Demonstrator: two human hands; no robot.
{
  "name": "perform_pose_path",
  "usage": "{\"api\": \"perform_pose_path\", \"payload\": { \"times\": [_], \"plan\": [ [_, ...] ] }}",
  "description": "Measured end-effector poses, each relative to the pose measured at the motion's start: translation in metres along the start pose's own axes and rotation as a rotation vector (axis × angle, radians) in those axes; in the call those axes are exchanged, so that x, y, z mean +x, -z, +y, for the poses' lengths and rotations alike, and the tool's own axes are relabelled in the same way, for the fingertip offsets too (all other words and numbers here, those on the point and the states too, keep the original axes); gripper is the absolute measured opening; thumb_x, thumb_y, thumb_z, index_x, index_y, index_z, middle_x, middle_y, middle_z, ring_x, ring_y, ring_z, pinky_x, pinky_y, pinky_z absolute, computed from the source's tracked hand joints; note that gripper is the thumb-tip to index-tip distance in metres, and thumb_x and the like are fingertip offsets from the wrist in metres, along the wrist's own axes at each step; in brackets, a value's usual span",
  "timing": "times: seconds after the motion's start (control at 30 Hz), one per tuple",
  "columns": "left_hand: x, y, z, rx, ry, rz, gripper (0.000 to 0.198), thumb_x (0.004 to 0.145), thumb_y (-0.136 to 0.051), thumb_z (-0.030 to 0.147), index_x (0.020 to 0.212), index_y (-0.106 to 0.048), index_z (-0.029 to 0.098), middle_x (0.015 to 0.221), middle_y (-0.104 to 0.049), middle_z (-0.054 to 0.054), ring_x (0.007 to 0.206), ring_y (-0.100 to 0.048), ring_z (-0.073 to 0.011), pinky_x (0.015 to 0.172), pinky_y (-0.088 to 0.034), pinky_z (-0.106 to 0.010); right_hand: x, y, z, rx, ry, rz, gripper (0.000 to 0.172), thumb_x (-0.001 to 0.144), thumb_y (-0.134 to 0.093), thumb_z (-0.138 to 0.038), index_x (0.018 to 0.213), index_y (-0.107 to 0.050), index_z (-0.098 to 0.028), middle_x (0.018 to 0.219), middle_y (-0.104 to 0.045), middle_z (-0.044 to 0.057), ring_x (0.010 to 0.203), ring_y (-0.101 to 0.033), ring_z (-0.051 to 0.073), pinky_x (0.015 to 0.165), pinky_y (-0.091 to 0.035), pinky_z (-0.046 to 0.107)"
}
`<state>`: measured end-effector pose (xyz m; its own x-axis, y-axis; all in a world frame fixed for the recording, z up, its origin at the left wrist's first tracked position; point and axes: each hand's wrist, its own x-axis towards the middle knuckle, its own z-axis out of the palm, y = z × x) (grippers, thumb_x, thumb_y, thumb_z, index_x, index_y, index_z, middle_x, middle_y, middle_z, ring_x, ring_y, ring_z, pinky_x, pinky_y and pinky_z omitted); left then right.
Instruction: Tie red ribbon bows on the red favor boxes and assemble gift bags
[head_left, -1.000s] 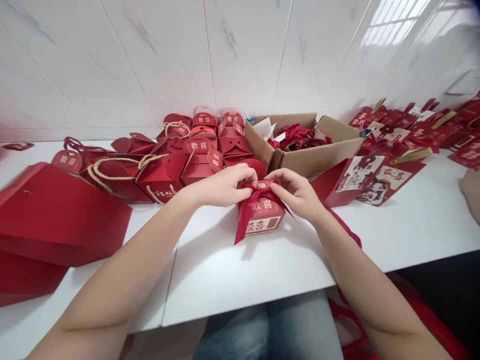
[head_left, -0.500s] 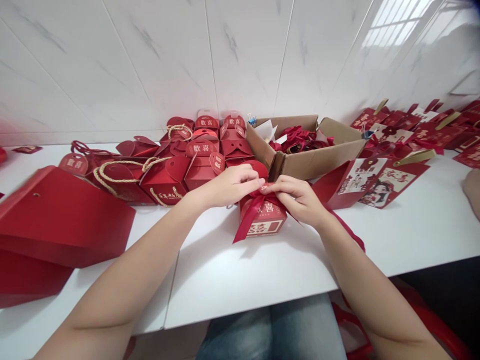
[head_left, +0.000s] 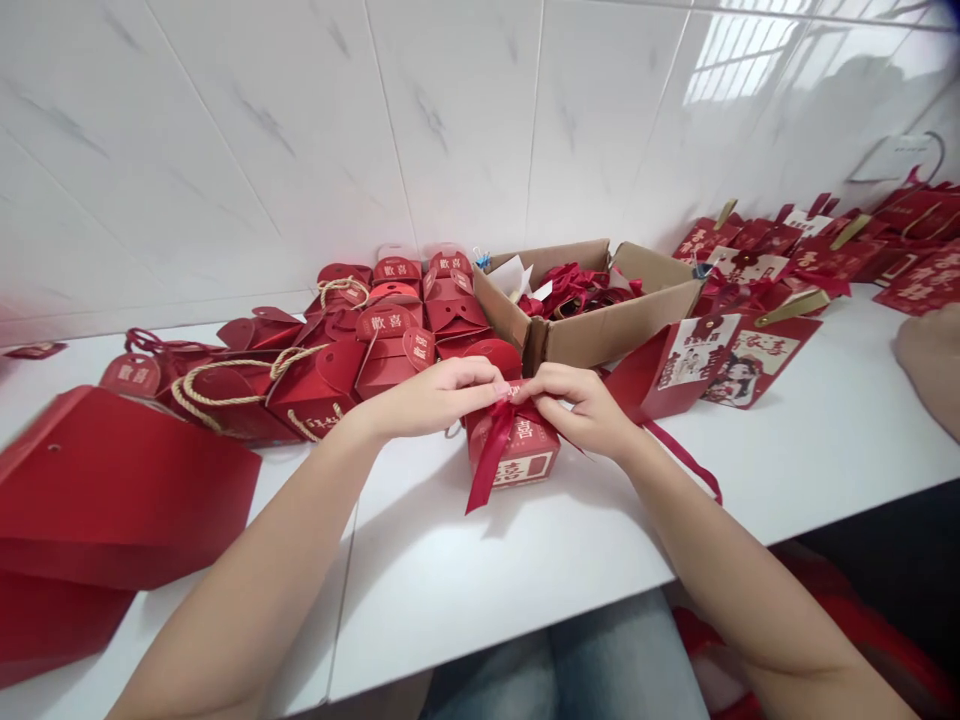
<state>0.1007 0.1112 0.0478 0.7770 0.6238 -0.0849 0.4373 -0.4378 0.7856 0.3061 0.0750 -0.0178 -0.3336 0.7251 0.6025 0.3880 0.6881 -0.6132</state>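
Note:
A small red gift box (head_left: 525, 455) with gold characters stands on the white table (head_left: 525, 560) in front of me. A dark red ribbon (head_left: 491, 455) is looped over its top, and one tail hangs down the front left. My left hand (head_left: 435, 393) pinches the ribbon at the top of the box from the left. From the right, my right hand (head_left: 589, 405) pinches the same ribbon, fingertips nearly touching the left hand's. Another ribbon tail (head_left: 686, 462) trails under my right forearm.
Several folded red gift boxes (head_left: 390, 335) with rope handles are piled behind. An open cardboard carton (head_left: 592, 325) holds red ribbons. Red paper bags (head_left: 720, 360) lie at the right, large flat red bags (head_left: 112, 490) at the left. Something beige (head_left: 934, 360) shows at the right edge.
My hands stay pinched on the ribbon and have drawn closer together over the box top. The view has tilted and shifted slightly; the box has barely moved.

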Motion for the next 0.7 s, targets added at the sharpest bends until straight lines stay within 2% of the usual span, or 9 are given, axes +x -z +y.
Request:
{"api": "perform_pose_path", "payload": {
  "times": [0.17,0.37,0.5,0.6,0.7],
  "plan": [
    [-0.002,0.003,0.0,0.13,-0.003,0.022,0.033,0.085,-0.048,0.045,0.068,-0.052,0.016,0.077,-0.046,0.0,0.06,-0.047,-0.0089,0.055,-0.042,-0.023,-0.001,-0.002,0.001,-0.02,0.011,-0.005,0.033,0.08,-0.041,-0.006,0.088,-0.07,-0.02,0.075,-0.059,0.001,0.067,-0.055,0.01,0.063,-0.045,0.023],
    [0.001,0.002,-0.002,0.167,0.031,0.121,0.039,0.083,-0.049,0.05,0.063,-0.048,0.017,0.068,-0.046,0.002,0.055,-0.046,-0.0088,0.05,-0.039,-0.021,-0.001,-0.001,0.002,-0.004,-0.009,-0.035,0.037,0.079,-0.04,-0.005,0.093,-0.071,-0.021,0.079,-0.06,0.002,0.07,-0.056,0.011,0.064,-0.045,0.023],
    [0.004,-0.005,-0.004,0.222,-0.018,0.175,0.039,0.082,-0.051,0.049,0.061,-0.041,0.018,0.062,-0.042,0.004,0.056,-0.043,-0.0094,0.052,-0.036,-0.022,-0.001,-0.003,0.002,0.02,-0.015,-0.02,0.034,0.078,-0.041,-0.005,0.09,-0.069,-0.02,0.081,-0.062,0.002,0.073,-0.057,0.012,0.068,-0.045,0.025],
    [0.009,-0.011,-0.008,0.251,-0.08,0.229,0.041,0.077,-0.06,0.045,0.059,-0.034,0.018,0.066,-0.043,0.003,0.06,-0.044,-0.0097,0.057,-0.038,-0.023,0.0,-0.003,0.001,0.137,-0.109,-0.013,0.023,0.081,-0.045,-0.01,0.089,-0.065,-0.018,0.088,-0.065,0.003,0.079,-0.059,0.014,0.072,-0.046,0.027],
    [0.012,-0.014,-0.01,0.178,-0.109,0.214,0.046,0.073,-0.065,0.043,0.057,-0.03,0.018,0.076,-0.051,0.0,0.07,-0.051,-0.012,0.067,-0.043,-0.025,0.001,-0.001,0.002,0.405,-0.294,-0.015,0.01,0.083,-0.052,-0.02,0.091,-0.057,-0.017,0.087,-0.063,0.003,0.076,-0.059,0.013,0.068,-0.047,0.026]
  ]
}}
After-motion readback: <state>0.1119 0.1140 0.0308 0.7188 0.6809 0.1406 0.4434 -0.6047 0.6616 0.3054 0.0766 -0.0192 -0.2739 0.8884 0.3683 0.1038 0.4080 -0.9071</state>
